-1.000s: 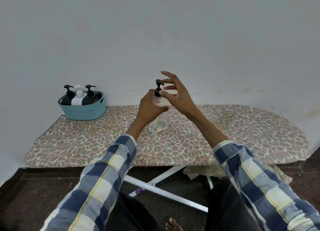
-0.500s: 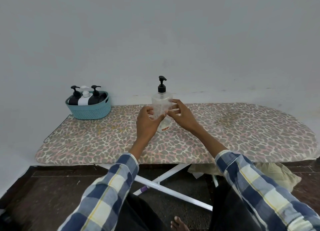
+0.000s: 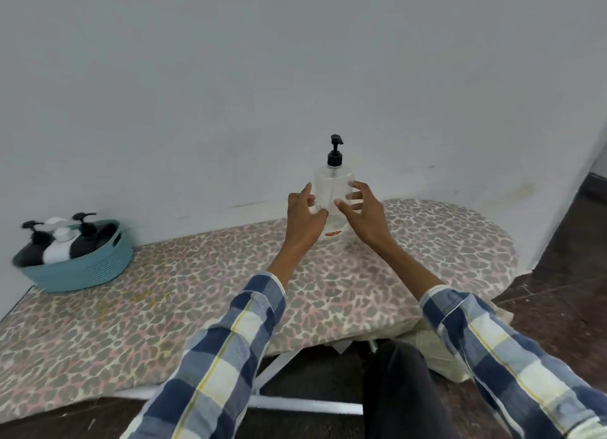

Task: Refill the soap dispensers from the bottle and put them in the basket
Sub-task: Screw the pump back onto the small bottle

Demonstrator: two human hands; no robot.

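A: Start at the left of the frame. What's there?

B: A teal basket [image 3: 74, 267] on the ironing board [image 3: 164, 307], holding 3 dispensers [image 3: 62, 244]: 2 dark, 1 white, all lying back against the rim.

A: And the middle?

B: The clear bottle [image 3: 333, 192] stands upright at center, near the wall, black pump on top. The left hand [image 3: 305, 215] sits on its left side, fingers loosely spread, fingertips at or just off the plastic. The right hand [image 3: 361, 208] mirrors it on the right side, fingers fanned and relaxed. Neither is clenched; I judge both released or only lightly touching, not gripping.

A: How will that bottle handle?

B: It looks nearly empty, so likely light and easy to tip. The walls are smooth, clear plastic, probably slick if soapy, and thin enough to flex under a squeeze. I'd take it around the broad body, palm on each flat side, or with 1 hand just under the shoulder. The pump neck is a poor hold.

A: Anything at the right?

B: Only the board's rounded end and dark floor.
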